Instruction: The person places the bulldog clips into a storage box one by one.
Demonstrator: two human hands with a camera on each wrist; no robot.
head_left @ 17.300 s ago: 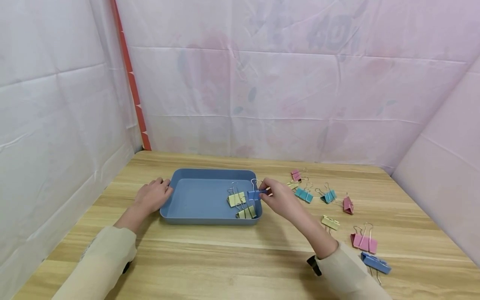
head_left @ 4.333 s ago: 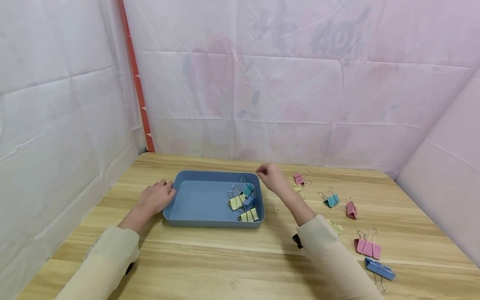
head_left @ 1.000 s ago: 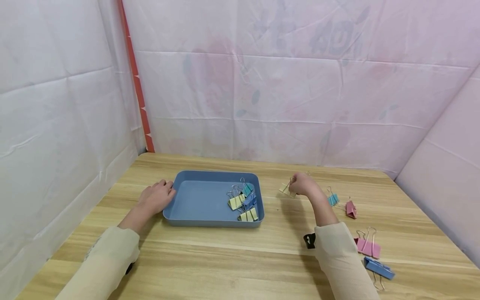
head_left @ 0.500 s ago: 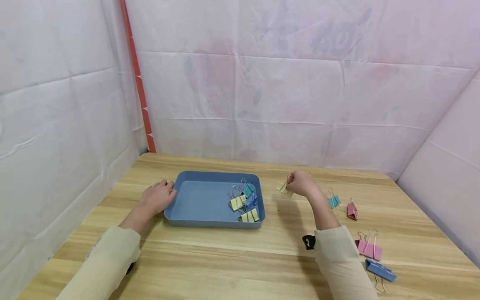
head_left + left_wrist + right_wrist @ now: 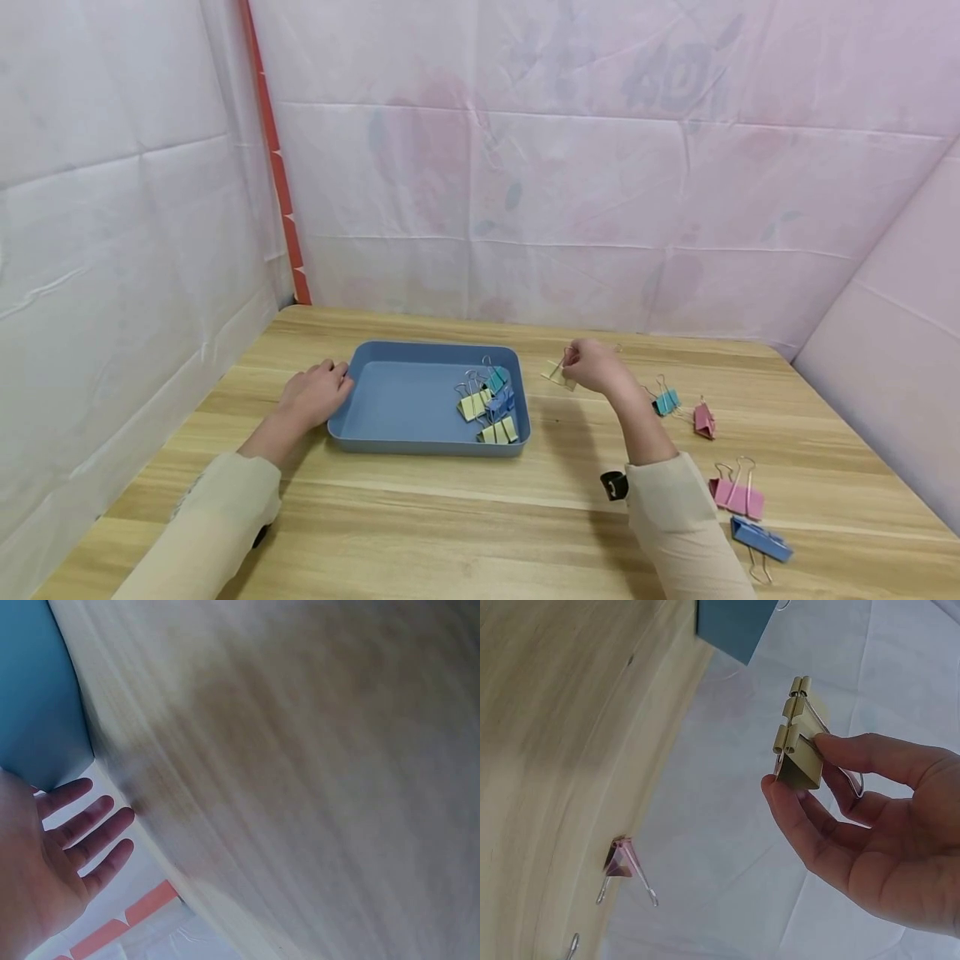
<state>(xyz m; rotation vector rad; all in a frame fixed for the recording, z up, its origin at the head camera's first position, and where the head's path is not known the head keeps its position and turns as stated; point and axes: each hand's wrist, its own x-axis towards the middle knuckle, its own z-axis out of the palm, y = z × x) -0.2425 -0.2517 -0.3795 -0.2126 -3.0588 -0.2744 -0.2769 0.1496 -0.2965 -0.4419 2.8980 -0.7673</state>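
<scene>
Yellow binder clip (image 5: 807, 763) pinched in the air above the table (image 5: 420, 525), near the blue tray (image 5: 405, 400).
Closest to the person, a blue clip (image 5: 761, 540) lies at the right, a pink clip (image 5: 738, 498) just beyond it. Farther in, four clips bunch at the tray's right end: a front yellow clip (image 5: 498, 432), a small blue clip (image 5: 498, 406), a second yellow clip (image 5: 472, 406) and, rearmost, a teal clip (image 5: 495, 381). The left hand (image 5: 311, 395) rests against the tray's left end, fingers spread. Off to the right sit a red clip (image 5: 703, 419) and a loose teal clip (image 5: 664, 403). The right hand (image 5: 600, 371) has the binder clip between thumb and fingertips, right of the tray and apart from it. Behind everything hangs a pale cloth (image 5: 570, 183), faintly printed.
</scene>
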